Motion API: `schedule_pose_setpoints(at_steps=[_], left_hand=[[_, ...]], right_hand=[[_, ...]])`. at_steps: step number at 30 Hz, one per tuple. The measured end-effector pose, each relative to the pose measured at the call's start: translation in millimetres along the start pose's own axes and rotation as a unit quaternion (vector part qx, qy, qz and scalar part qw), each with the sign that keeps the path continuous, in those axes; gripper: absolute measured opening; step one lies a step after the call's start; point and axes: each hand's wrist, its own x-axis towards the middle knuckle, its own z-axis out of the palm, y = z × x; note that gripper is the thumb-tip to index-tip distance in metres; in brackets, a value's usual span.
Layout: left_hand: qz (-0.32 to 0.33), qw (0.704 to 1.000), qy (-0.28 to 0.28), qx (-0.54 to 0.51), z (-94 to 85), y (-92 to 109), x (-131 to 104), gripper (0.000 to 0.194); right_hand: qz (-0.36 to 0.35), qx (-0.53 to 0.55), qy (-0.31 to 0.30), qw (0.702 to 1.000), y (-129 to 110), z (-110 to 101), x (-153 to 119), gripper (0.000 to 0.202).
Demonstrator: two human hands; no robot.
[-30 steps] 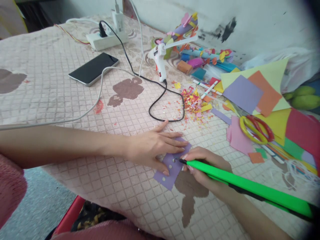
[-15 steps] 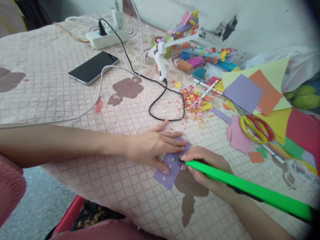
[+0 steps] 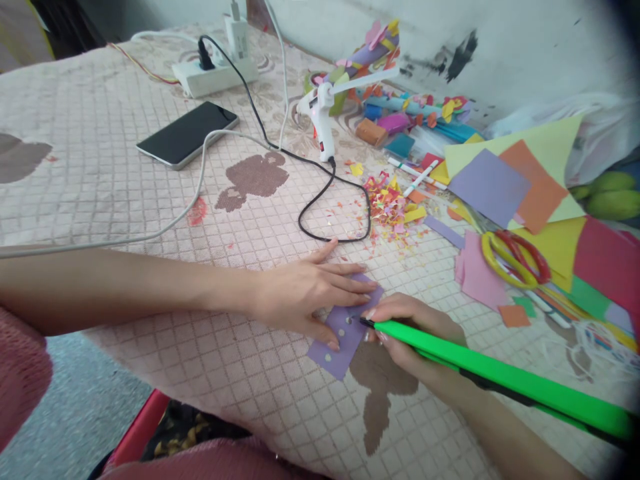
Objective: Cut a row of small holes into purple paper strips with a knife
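While pinned flat on the quilted pink cover (image 3: 100, 153) near its front edge, lies just under both hands: purple paper piece (image 3: 345, 333), dotted with small pale spots. Left hand (image 3: 305, 293) palm down on that paper, fingers (image 3: 350, 283) spread and stretched flat across its upper half, thumb out toward the black cord (image 3: 320, 193). Right hand (image 3: 415, 333) just beside, fingers pressed together around the green tool (image 3: 500, 377), pinching it near its dark tip, tip touching the paper. Farther back, well apart: white glue gun (image 3: 320, 113) standing upright, dark phone (image 3: 187, 133) lying flat, white power strip (image 3: 215, 75). Off to the right: heap of colourful paper scraps (image 3: 390, 203), loose coloured sheets (image 3: 525, 180), yellow and red scissors (image 3: 515, 257) resting on a pink sheet.
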Motion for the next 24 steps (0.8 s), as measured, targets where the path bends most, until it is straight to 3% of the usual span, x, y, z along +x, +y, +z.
schedule_pose_setpoints(at_steps=[7,16,24], left_hand=[[0.003,1.0,0.007,-0.005,1.1,0,-1,0.06],[0.013,1.0,0.023,-0.007,1.8,-1,-1,0.057],[0.0,1.0,0.011,-0.001,2.7,0,-1,0.057]], right_hand=[[-0.032,-0.03,0.017,0.999,-4,4,3,0.021],[-0.073,-0.085,-0.011,0.994,-15,0,3,0.022],[-0.001,-0.051,0.061,0.997,-18,7,-1,0.02]])
